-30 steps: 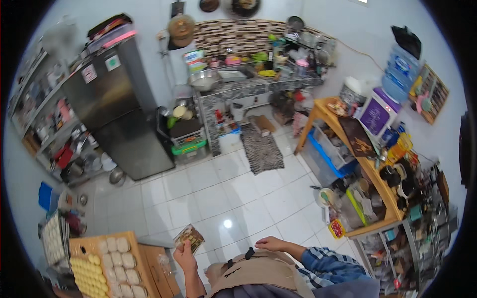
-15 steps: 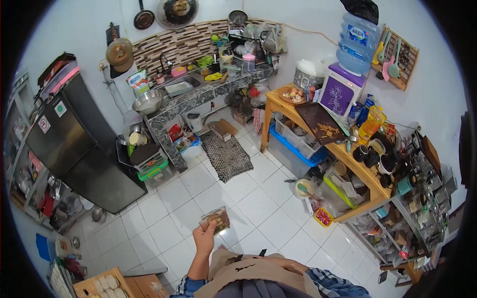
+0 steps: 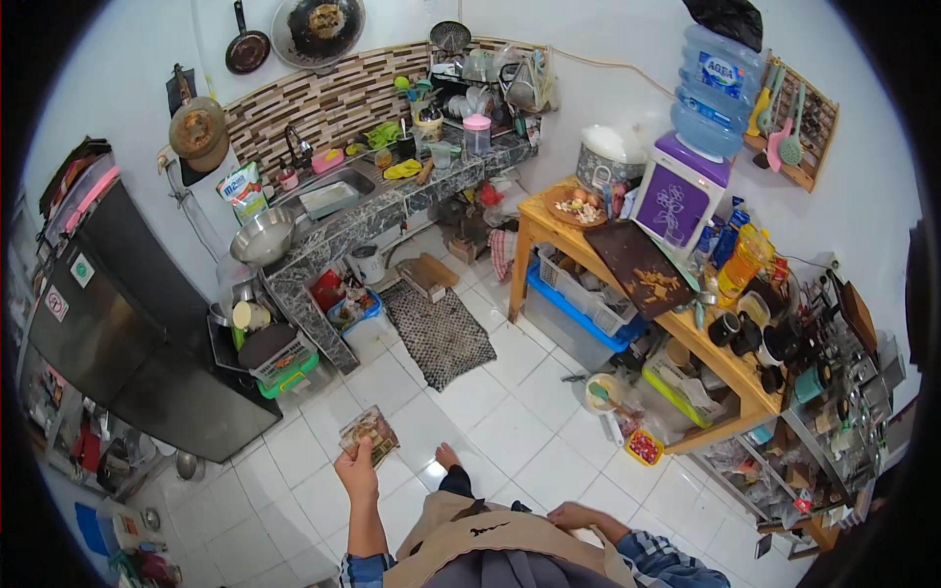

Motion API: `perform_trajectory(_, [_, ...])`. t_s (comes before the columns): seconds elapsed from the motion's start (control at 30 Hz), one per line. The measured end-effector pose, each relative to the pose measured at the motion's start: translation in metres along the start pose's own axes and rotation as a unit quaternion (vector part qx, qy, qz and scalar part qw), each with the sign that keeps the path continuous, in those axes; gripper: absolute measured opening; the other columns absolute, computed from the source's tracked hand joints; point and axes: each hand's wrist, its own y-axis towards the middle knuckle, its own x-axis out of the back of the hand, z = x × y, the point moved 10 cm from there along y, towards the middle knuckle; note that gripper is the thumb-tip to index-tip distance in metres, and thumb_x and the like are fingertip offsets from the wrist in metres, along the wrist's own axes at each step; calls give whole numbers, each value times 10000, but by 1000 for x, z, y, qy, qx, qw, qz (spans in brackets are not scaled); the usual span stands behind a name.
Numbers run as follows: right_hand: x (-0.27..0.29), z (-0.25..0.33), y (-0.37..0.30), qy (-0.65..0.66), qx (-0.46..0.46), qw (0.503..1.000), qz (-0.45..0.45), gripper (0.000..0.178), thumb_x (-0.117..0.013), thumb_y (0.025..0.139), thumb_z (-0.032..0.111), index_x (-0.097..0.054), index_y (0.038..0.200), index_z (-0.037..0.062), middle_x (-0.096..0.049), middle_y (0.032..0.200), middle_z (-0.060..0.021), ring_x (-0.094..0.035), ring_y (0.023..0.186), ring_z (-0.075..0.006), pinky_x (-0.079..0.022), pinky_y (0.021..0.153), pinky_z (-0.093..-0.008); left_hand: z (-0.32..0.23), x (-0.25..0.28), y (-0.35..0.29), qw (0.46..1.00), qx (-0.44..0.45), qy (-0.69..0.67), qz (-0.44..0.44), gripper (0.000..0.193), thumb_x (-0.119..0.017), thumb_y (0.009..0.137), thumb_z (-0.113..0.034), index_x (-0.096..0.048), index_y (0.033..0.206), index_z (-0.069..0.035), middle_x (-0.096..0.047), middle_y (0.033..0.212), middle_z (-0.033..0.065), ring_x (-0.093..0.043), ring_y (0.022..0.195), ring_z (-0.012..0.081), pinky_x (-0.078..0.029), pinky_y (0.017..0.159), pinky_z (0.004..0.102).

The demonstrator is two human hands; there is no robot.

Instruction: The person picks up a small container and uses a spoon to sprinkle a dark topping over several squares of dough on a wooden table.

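Note:
My left hand (image 3: 357, 472) grips a small flat clear packet with brown contents (image 3: 374, 438), thumb on top. It is held out over the tiled floor, left of my body. Close to the front of my beige apron (image 3: 461, 534), my right hand (image 3: 580, 516) hangs low with curled fingers. What those fingers hold, if anything, is hidden. A bare foot (image 3: 447, 456) shows on the tiles between the packet and the apron.
Ahead are a dark floor mat (image 3: 441, 333) and a counter with a sink (image 3: 338, 196). A dark fridge (image 3: 147, 333) stands left. Along the right runs a wooden table (image 3: 549, 230) bearing a brown tray (image 3: 637, 260). A cream tub (image 3: 603, 392) and yellow-rimmed container (image 3: 644, 447) sit on the floor.
My left hand has moved left in the view with the packet. My right hand has come away from the apron's front toward the right. A foot has come into view.

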Motion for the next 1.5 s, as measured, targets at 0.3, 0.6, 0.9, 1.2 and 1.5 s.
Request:
perform_trajectory(0.3, [371, 153, 104, 170, 45, 862, -476, 188, -613, 763, 152, -619, 690, -21, -600, 560, -96, -568, 459, -134, -436, 408, -262, -30, -41, 165, 1000, -19, -3, -8, 213, -585, 810, -95, -591, 975, 40, -623, 903, 74, -572, 803, 126, -436, 737, 249])
perform_trajectory(0.6, [607, 320, 154, 99, 214, 769, -595, 180, -641, 694, 101, -637, 825, -22, -636, 748, -102, -590, 680, -178, -461, 627, -275, -36, -92, 289, 995, -23, 93, -32, 180, -577, 807, -81, -613, 907, 64, -628, 819, 72, -560, 717, 111, -447, 675, 242])
perform_trajectory(0.9, [857, 404, 273, 129, 259, 749, -596, 180, -590, 750, 101, -634, 872, -22, -613, 680, -57, -543, 563, -106, -428, 508, -244, 23, -143, 363, 989, 46, 90, -104, 175, -576, 799, -78, -611, 870, 78, -622, 775, 74, -561, 687, 111, -454, 640, 239])
perform_trajectory(1.2, [1109, 449, 390, 82, 228, 703, -669, 192, -596, 724, 180, -657, 825, 29, -632, 734, -109, -591, 660, -215, -452, 617, -312, -1, -273, 464, 983, 34, 108, -145, 178, -561, 816, -88, -601, 895, 67, -619, 805, 72, -547, 701, 113, -430, 654, 244])
perform_trajectory(1.5, [1203, 487, 454, 26, 150, 714, -683, 248, -575, 753, 271, -660, 852, 60, -628, 815, -176, -598, 807, -341, -459, 696, -401, -11, -357, 518, 985, 78, 96, -123, 281, -551, 855, -193, -593, 974, 58, -617, 879, 122, -596, 785, 195, -494, 710, 315])
